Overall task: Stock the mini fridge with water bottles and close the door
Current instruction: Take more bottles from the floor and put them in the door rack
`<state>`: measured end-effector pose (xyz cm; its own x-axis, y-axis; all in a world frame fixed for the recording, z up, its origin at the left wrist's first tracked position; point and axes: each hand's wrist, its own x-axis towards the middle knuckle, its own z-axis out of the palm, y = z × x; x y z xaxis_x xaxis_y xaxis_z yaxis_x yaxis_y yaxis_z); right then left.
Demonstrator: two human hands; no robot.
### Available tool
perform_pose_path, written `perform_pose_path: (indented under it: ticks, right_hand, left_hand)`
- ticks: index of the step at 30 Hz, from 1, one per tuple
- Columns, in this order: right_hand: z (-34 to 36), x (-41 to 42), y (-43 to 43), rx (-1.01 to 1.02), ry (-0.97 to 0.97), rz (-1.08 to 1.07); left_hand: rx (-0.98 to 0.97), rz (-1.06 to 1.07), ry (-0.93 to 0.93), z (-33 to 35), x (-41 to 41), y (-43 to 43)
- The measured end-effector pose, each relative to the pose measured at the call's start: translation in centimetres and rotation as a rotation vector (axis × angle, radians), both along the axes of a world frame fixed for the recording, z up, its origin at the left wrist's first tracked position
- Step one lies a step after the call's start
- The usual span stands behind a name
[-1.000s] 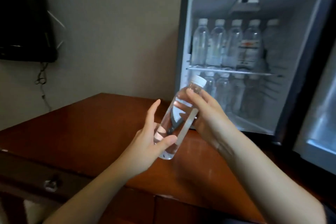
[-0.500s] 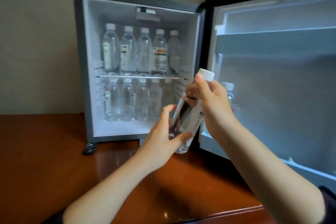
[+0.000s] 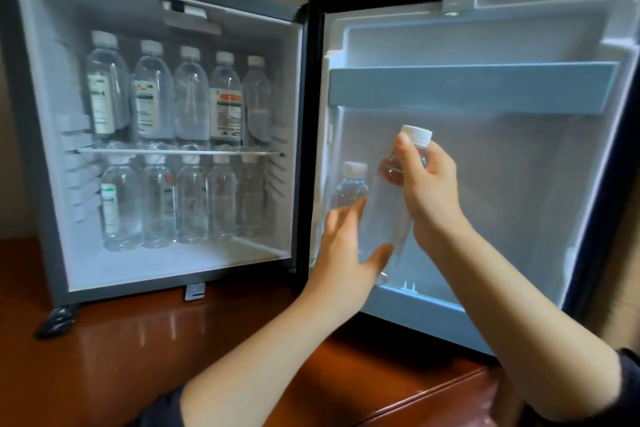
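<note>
The mini fridge (image 3: 41,114) stands open on a wooden top, its door (image 3: 512,191) swung out to the right. I hold a clear water bottle (image 3: 386,218) with a white cap upright in front of the door's lower shelf (image 3: 415,308). My right hand (image 3: 429,194) grips its neck and shoulder. My left hand (image 3: 346,253) cups its lower body between fingers and thumb. One more bottle (image 3: 349,187) stands in that door shelf, just left of the held one. Inside the fridge, several bottles (image 3: 190,97) fill the wire shelf and several more (image 3: 190,201) stand on the floor.
The door's upper shelf (image 3: 474,87) is a pale blue bar above my hands. The reddish wooden top (image 3: 121,357) runs in front of the fridge, with its edge at the lower right. A fridge foot (image 3: 55,319) sits at the front left.
My view has swung right and closer to the fridge. Both hands have carried the bottle from over the wooden top to the door's lower shelf, now held more upright.
</note>
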<state>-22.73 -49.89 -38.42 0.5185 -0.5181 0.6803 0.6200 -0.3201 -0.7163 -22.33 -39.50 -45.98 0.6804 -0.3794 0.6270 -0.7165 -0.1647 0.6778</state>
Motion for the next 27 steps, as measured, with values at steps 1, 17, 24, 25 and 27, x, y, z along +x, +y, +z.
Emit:
perform_pose_path:
  ticks: [1,17,24,25,27]
  right_hand:
    - [0.1,0.0,-0.3,-0.033,-0.010,-0.013]
    - [-4.3,1.9,-1.6,-0.296,0.087,-0.242]
    - [-5.8,1.8,-1.3,-0.244,0.028,-0.276]
    - [-6.0,1.8,-1.3,-0.232,-0.005,-0.277]
    - [-6.5,1.5,-1.3,-0.249,-0.064,-0.323]
  left_hand:
    - [-0.006,-0.003,-0.003,0.0,0.0,-0.3]
    - [0.159,0.222,-0.339,-4.0,1.8,-1.2]
    - [0.208,0.234,-0.392,-5.0,2.6,-0.4]
    - [0.204,0.218,-0.388,-4.9,2.5,-0.2]
    - [0.175,0.173,-0.366,-4.5,2.4,0.5]
